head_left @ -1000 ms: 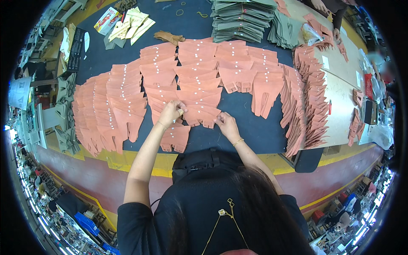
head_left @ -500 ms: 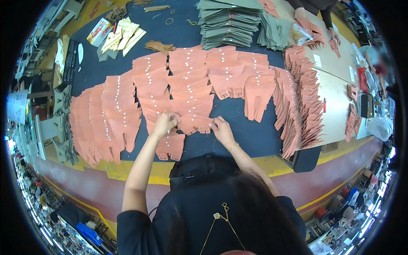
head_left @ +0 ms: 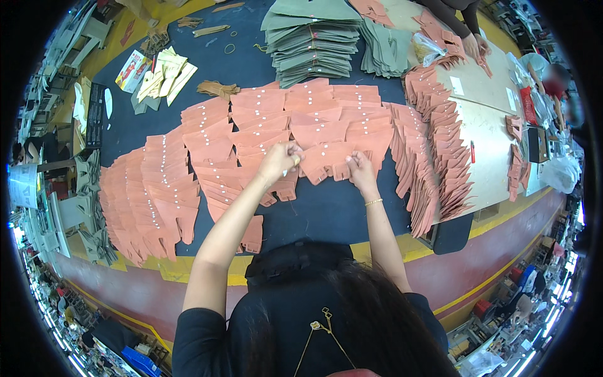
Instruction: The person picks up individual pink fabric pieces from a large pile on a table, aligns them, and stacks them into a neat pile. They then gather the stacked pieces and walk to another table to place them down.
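Note:
A flat salmon-pink cut piece [head_left: 325, 164] with a small white sticker and a notched lower edge is stretched between my hands, over the middle-right rows. My left hand [head_left: 281, 161] pinches its left side, fingers closed. At the lower right corner, my right hand [head_left: 361, 172] grips it between thumb and fingers. Overlapping rows of similar stickered pieces [head_left: 257, 119] fan out beneath and beyond my hands. More rows [head_left: 147, 195] spread to the left. One piece [head_left: 252, 234] lies lower, near the table edge, partly behind my left forearm.
Tall grey-green stacks [head_left: 311, 44] stand at the far side. Cream pieces [head_left: 168, 75] and brown scraps [head_left: 218, 88] lie far left. Long pink stacks [head_left: 440, 151] line the right, beside a pale board [head_left: 483, 144] with a red pen [head_left: 472, 151]. Another person's hands [head_left: 476, 47] work at far right.
Both hands have moved right and away from me, carrying the pink piece from the lower middle rows to the rows further right. The view has shifted slightly.

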`<state>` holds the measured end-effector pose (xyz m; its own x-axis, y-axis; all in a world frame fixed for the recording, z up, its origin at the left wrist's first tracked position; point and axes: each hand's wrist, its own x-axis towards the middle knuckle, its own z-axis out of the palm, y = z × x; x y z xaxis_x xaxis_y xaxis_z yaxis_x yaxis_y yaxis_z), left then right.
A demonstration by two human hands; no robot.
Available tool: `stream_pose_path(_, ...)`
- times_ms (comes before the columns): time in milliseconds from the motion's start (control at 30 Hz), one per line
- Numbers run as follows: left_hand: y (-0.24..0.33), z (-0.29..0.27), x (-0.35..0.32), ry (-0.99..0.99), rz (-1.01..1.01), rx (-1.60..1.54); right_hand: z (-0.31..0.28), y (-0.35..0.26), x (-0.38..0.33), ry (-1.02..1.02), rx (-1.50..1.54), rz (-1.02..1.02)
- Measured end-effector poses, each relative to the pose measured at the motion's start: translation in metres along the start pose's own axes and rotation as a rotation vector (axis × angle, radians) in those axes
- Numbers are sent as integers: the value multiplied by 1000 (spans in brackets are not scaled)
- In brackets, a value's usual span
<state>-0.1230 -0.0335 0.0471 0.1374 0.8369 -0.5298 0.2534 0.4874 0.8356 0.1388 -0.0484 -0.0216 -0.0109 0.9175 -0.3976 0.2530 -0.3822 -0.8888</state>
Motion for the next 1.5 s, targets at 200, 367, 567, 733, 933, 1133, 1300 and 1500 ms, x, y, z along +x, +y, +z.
stream_pose_path(200, 3, -3, 34, 127, 92, 322, 8, -3, 33, 110, -169, -92)
stream_pose_path(367, -9, -37, 11, 222, 269, 191, 7, -21, 19, 259, -391, -209)
stream_pose_path(567, -48, -89, -49, 272, 163, 354, 17, -48, -13, 272, -367, -293)
stream_pose_path(733, -71, -91, -80, 233, 82, 564, 66, -45, -44, -23, -289, -261)
stream_pose_path(933, -74, -79, -87, 174, 163, 858, 108, -41, -54, -145, -293, -279)
stream_pose_path(1133, -64, -63, -83, 134, 194, 947, 117, -41, -62, -239, -212, -209)
stream_pose_path(1300, -52, -56, -82, 97, 227, 1068, 109, -38, -67, -282, -419, -297)
stream_pose_path(1500, -45, -37, -80, 87, 468, 1054, 76, -34, -70, -391, -192, 1)
